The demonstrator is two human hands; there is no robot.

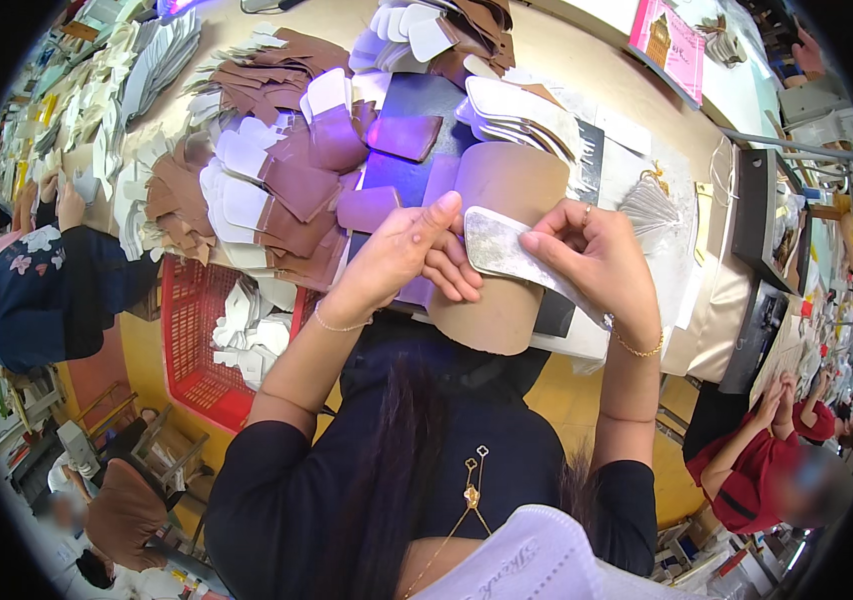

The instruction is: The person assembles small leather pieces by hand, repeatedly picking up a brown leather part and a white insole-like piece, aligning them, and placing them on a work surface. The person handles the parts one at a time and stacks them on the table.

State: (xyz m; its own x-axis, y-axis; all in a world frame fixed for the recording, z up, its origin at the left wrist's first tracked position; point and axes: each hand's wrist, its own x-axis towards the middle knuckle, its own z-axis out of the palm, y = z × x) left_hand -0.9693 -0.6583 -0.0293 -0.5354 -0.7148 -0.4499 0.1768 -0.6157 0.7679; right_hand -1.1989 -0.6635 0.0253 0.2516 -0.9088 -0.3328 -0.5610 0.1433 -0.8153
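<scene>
A tan half-round block [492, 325] stands at the table's front edge, its curved face upward. Across it lies a curved grey-white shoe-like piece [507, 246] with a mottled surface. My right hand [597, 262] pinches this piece between thumb and bent fingers at its right part. At the piece's left end is my left hand [417, 250], thumb raised and fingers stretched onto the block, apart from one another. Whether its fingertips touch the piece is hard to see. Left of the block lie glossy brown leather pieces [369, 208].
Stacks of brown pieces with white backings [292, 185] cover the left of the table. White panels [522, 110] are piled behind the block. A red basket [182, 340] with white cutouts stands below left. A black box [767, 215] is at right; other people sit on both sides.
</scene>
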